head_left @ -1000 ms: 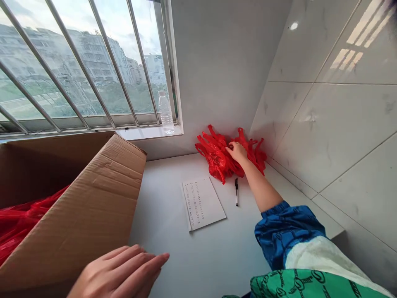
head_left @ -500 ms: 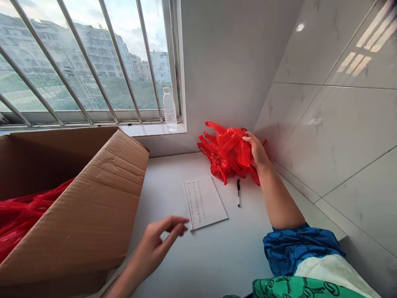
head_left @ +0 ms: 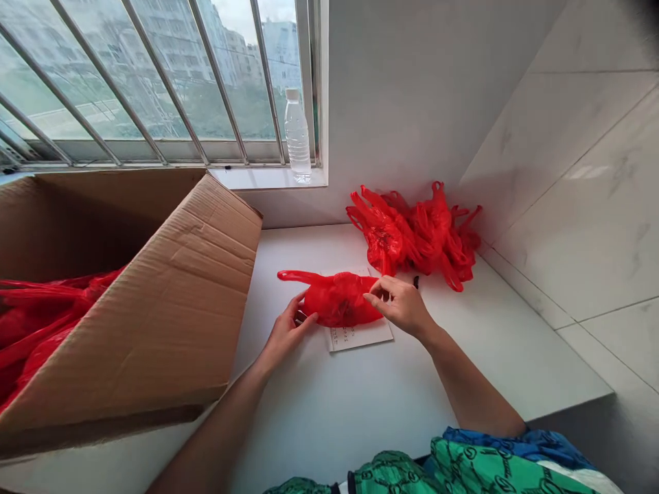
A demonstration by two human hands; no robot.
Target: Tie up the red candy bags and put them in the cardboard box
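Crumpled red plastic bag [head_left: 337, 305] flat atop paper sheet [head_left: 360, 335]

Left hand [head_left: 286, 331] and right hand [head_left: 404, 307]: bare. Both forearms are uncovered along their whole length over the white counter [head_left: 355, 418].

Right upper arm: a short blue sleeve [head_left: 540, 449] with a dark printed pattern, its hem at the counter's near edge.

Torso: a green garment [head_left: 463, 473] printed with black interlocking link motifs, showing below the counter's near edge.

A white patch of cloth [head_left: 592, 478] adjoins the blue sleeve, below the counter's near right corner.
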